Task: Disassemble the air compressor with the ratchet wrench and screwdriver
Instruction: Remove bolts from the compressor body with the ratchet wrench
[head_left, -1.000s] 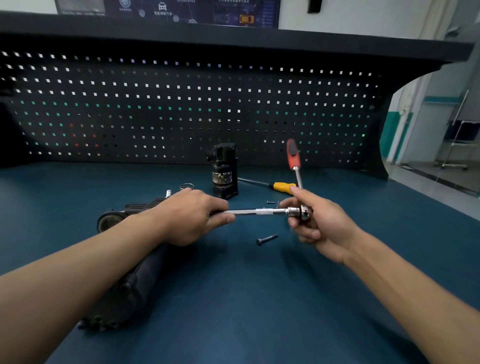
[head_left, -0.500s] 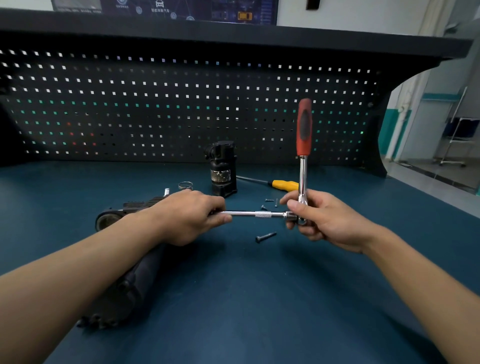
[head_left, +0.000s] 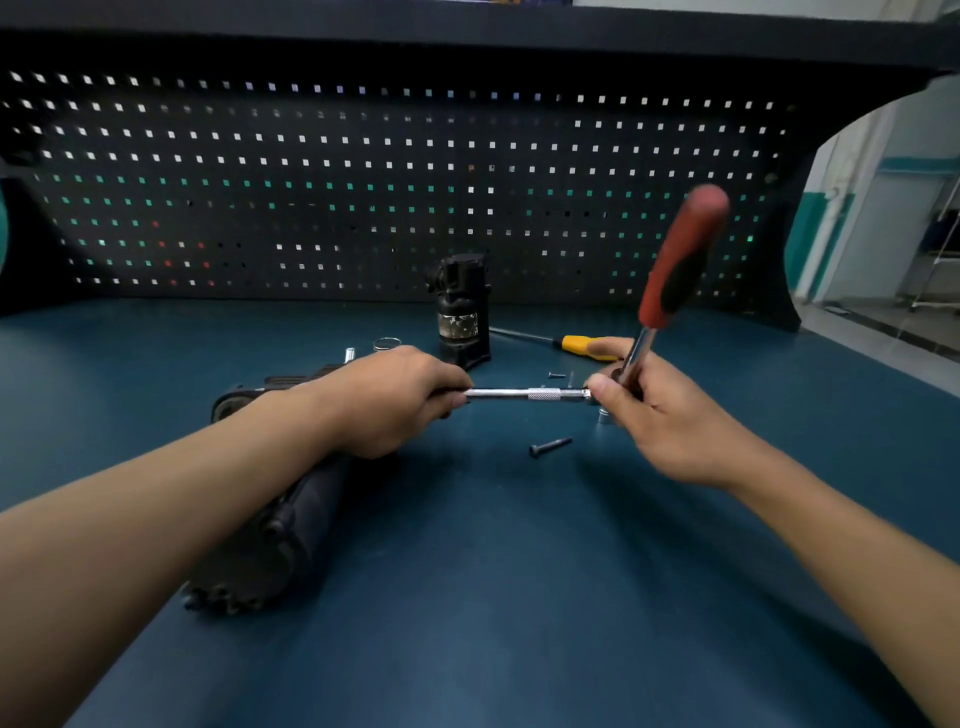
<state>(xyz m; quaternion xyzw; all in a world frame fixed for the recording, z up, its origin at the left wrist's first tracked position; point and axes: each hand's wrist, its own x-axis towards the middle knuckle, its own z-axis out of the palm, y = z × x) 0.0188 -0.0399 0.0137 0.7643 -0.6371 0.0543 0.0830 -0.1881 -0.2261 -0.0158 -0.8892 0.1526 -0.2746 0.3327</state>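
Gripping extension bar (head_left: 524, 394), long axis horizontal, in curled fingers (head_left: 444, 397) of left hand (head_left: 395, 400); clamping ratchet wrench (head_left: 675, 270) head in right hand (head_left: 660, 421), handle tilted up-right. Air compressor (head_left: 291, 525) lying on desk (head_left: 519, 597) beneath left forearm.

Your left hand (head_left: 395, 402) and left forearm (head_left: 182, 509), from 8 o'clock: bare. Your right hand (head_left: 670, 423) and right forearm (head_left: 831, 545), from 4 o'clock: bare. Nails seemingly short; view blurred.
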